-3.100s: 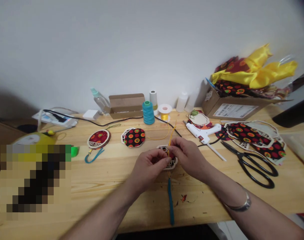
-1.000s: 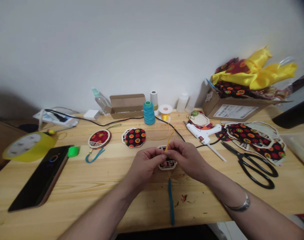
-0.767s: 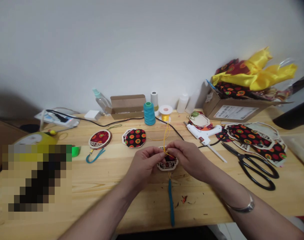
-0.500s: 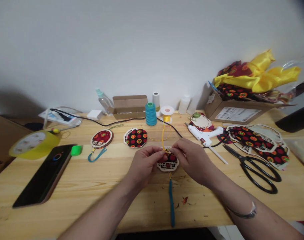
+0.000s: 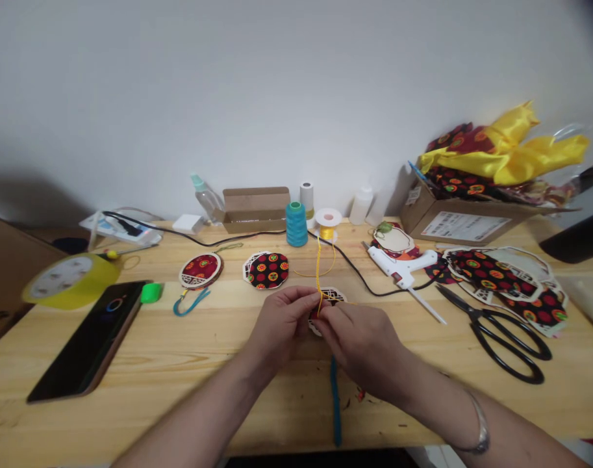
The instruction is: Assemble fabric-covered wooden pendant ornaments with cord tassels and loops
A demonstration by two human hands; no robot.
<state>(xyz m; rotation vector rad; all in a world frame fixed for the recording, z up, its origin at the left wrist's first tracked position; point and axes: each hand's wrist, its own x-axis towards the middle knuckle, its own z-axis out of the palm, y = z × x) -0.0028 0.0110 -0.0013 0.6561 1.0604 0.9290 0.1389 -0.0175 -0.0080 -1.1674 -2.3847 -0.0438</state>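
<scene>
Yellow cord (image 5: 318, 266) stands up in a loop from between my fingertips, over a patterned ornament with a pale cut-out frame (image 5: 335, 294). My left hand (image 5: 284, 322) is closed, thumb and forefinger pinching the cord at the ornament's upper left. Across the ornament's front, my right hand (image 5: 362, 335) is closed too, its fingertips pinching the cord just below the left ones. Much of the ornament is hidden behind the right hand. A teal tassel (image 5: 336, 403) hangs from its lower end onto the table.
Black scissors (image 5: 501, 331) and a white glue gun (image 5: 401, 266) lie to the right. Behind stand a teal thread cone (image 5: 296, 224) and a yellow cord spool (image 5: 328, 224). Other ornaments (image 5: 265, 270) (image 5: 200, 270) lie left of my hands, a phone (image 5: 86, 341) farther left.
My right hand has moved left and down across the ornament, covering more of it. The left hand keeps its pinch in nearly the same place.
</scene>
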